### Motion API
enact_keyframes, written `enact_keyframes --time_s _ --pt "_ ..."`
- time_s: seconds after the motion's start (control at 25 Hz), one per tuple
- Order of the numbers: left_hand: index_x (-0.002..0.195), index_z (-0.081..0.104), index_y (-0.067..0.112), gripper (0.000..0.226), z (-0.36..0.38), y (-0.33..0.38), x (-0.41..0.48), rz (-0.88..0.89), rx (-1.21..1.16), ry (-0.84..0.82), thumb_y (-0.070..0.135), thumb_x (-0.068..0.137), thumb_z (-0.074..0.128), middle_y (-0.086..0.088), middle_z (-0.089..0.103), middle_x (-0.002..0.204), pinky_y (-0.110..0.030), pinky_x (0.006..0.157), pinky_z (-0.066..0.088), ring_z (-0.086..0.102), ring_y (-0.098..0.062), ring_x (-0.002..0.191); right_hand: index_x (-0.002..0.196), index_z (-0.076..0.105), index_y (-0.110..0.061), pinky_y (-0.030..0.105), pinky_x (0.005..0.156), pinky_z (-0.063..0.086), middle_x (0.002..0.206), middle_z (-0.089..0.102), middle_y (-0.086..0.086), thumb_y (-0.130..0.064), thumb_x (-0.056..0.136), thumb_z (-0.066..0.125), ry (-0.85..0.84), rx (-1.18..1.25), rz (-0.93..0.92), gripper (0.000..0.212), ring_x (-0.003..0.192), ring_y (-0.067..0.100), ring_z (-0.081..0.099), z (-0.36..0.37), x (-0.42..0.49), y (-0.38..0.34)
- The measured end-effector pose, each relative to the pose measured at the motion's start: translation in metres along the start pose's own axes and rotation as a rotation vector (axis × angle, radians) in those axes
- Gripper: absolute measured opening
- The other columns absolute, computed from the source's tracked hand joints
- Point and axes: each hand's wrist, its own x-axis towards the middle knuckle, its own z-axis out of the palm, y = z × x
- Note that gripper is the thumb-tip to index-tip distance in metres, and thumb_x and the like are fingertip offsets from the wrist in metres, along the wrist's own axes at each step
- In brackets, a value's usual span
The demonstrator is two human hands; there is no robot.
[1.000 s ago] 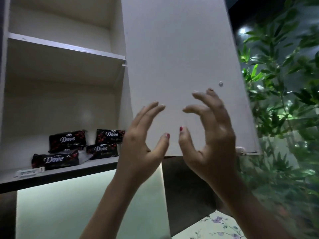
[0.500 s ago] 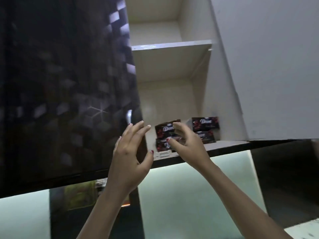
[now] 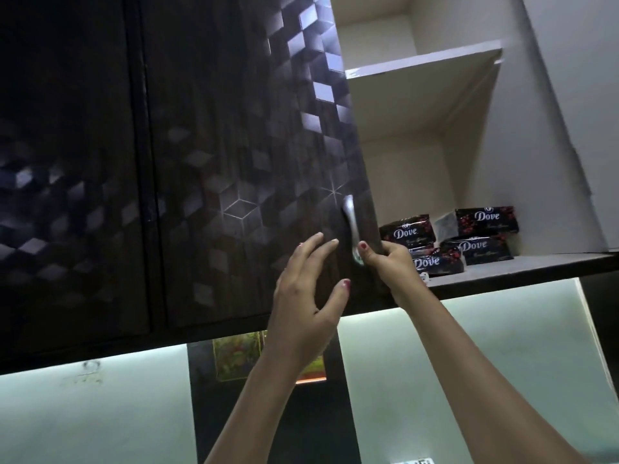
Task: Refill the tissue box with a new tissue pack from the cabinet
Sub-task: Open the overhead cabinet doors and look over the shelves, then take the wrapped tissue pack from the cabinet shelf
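Several black Dove tissue packs (image 3: 482, 246) lie on the lower shelf (image 3: 536, 264) of the open wall cabinet. My right hand (image 3: 388, 259) grips the free edge of the dark patterned left door (image 3: 251, 162), thumb beside its silver handle (image 3: 351, 229), fingers hidden behind the door. My left hand (image 3: 308, 296) hovers just in front of the same door, fingers spread, holding nothing. No tissue box is in view.
The right door (image 3: 576, 95) stands swung open, its white inner face showing. An upper shelf (image 3: 422, 65) holds nothing visible. A small white object (image 3: 425, 276) sits at the shelf's front edge. Lit pale-green wall panels (image 3: 469, 346) run below the cabinet.
The view has swung left onto the dark left door. My right hand moved from in front of the packs to the door's edge and closed on it. My left hand rose toward the door.
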Motion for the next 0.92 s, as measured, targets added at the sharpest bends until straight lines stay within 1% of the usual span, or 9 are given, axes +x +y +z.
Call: enact_keyframes --time_s 0.08,0.24,0.36,0.44,0.48,0.56,0.68,0.8,0.92 --pt "0.13 0.04 0.034 0.054 -0.005 0.015 0.0 0.037 -0.067 0.013 0.044 0.077 0.045 0.018 0.034 0.142 -0.049 0.112 0.031 0.029 -0.001 0.133 0.1 0.063 0.003 0.032 0.073 0.053 0.088 0.068 0.013 -0.026 0.074 0.067 -0.021 0.038 -0.068 0.04 0.091 0.031 0.065 0.001 -0.027 -0.018" --pt "0.126 0.045 0.027 0.048 -0.023 0.057 -0.014 0.2 -0.003 0.169 0.03 0.078 0.048 0.002 0.043 0.141 -0.057 0.109 0.031 0.03 -0.016 0.137 0.097 0.064 -0.006 0.037 0.071 0.057 0.089 0.07 0.012 -0.026 0.068 0.073 -0.133 -0.046 -0.3 0.036 0.083 0.025 0.068 0.006 -0.087 -0.052" --pt "0.116 0.057 0.014 0.041 -0.045 0.104 -0.027 0.33 0.041 0.32 0.018 0.076 0.049 -0.008 0.052 0.132 -0.05 0.111 0.032 0.035 -0.023 0.135 0.109 0.06 -0.003 0.04 0.076 0.053 0.103 0.066 0.017 -0.052 0.073 0.051 -0.449 0.268 -0.186 0.061 0.092 0.03 0.062 0.002 -0.11 -0.06" --pt "0.112 0.06 0.013 0.038 -0.052 0.127 -0.035 0.337 0.107 0.291 0.019 0.077 0.048 -0.008 0.055 0.129 -0.041 0.111 0.033 0.038 -0.023 0.133 0.116 0.057 -0.006 0.036 0.075 0.053 0.107 0.064 0.016 -0.063 0.074 0.04 -0.584 0.443 -0.111 0.073 0.094 0.029 0.06 -0.01 -0.117 -0.057" --pt "0.111 0.061 0.016 0.038 -0.052 0.133 -0.038 0.291 0.153 0.257 0.022 0.077 0.048 -0.005 0.055 0.129 -0.04 0.11 0.034 0.038 -0.021 0.133 0.114 0.058 -0.009 0.033 0.074 0.054 0.106 0.065 0.014 -0.063 0.074 0.044 -0.593 0.44 -0.128 0.069 0.093 0.028 0.061 -0.014 -0.118 -0.055" --pt "0.114 0.059 0.022 0.04 -0.05 0.129 -0.045 0.076 0.296 0.237 0.03 0.076 0.047 0.0 0.051 0.135 -0.051 0.111 0.03 0.031 -0.02 0.137 0.105 0.064 -0.014 0.029 0.069 0.055 0.098 0.069 0.009 -0.054 0.072 0.057 -0.555 0.373 -0.172 0.053 0.084 0.022 0.065 -0.016 -0.122 -0.051" --pt "0.129 0.044 0.026 0.057 -0.057 0.09 -0.05 -0.338 0.665 0.277 0.037 0.074 0.051 -0.003 0.021 0.154 -0.066 0.109 0.006 -0.002 -0.03 0.144 0.092 0.066 -0.018 0.023 0.062 0.054 0.083 0.073 -0.002 -0.026 0.081 0.057 -0.468 0.296 -0.178 0.016 0.072 0.013 0.066 -0.008 -0.123 -0.049" --pt "0.141 0.024 0.024 0.073 -0.084 0.042 -0.056 -0.565 0.932 0.272 0.039 0.076 0.055 -0.008 -0.008 0.156 -0.059 0.111 -0.008 -0.022 -0.039 0.138 0.092 0.064 -0.019 0.017 0.058 0.053 0.085 0.071 -0.002 -0.009 0.087 0.049 -0.425 0.228 -0.198 0.018 0.071 0.011 0.065 0.002 -0.117 -0.048" --pt "0.143 0.016 0.025 0.079 -0.113 0.004 -0.06 -0.641 1.077 0.29 0.042 0.076 0.053 -0.009 -0.012 0.156 -0.062 0.11 -0.006 -0.025 -0.041 0.136 0.094 0.062 -0.016 0.017 0.057 0.053 0.089 0.067 0.005 -0.005 0.088 0.045 -0.433 0.256 -0.188 0.021 0.069 0.009 0.064 0.016 -0.105 -0.047"
